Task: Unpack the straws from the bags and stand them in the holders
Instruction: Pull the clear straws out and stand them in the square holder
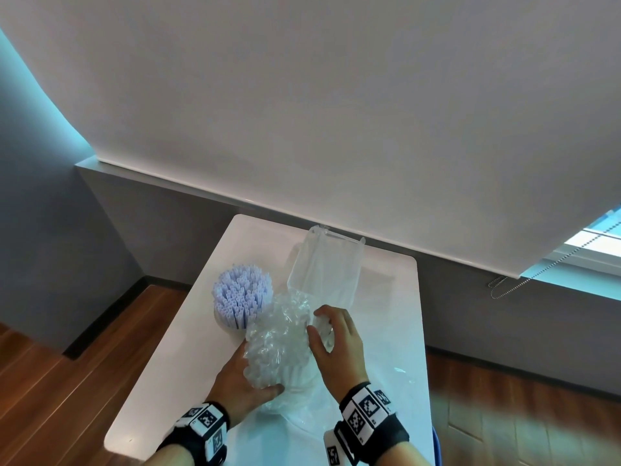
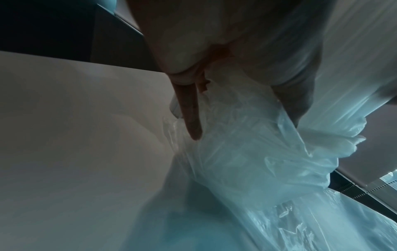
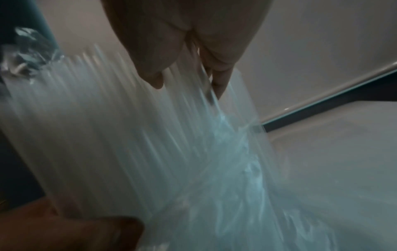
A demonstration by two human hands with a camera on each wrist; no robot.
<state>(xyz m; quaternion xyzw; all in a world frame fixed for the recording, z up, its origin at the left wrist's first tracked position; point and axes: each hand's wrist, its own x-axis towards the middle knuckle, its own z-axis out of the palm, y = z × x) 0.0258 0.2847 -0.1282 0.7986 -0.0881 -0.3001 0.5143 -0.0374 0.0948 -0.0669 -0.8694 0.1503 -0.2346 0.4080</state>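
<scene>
Head view: a white rounded-corner table [image 1: 161, 381] stands under a grey wall and a lowered roller blind [image 1: 336, 112]. Behind and left of the bundle in my hands, lilac straws stand upright in a white holder [image 1: 242, 299]; an empty clear plastic bag [image 1: 324, 267] stands just behind it. My left hand [image 1: 240, 386] curls round the bundle of clear straws in its crinkled transparent bag [image 1: 277, 344] from below; my right hand [image 1: 337, 344] pinches the film at its upper right.

Left wrist view: fingers [image 2: 191, 108] lie along the gathered film [image 2: 247, 152].

Right wrist view: fingertips [image 3: 219, 84] nip the film against blurred straw shafts [image 3: 107, 127].

I judge the bundle light, the film slippery and soft, the straws crushable; best held low round the shafts, peeling the film from the top.
</scene>
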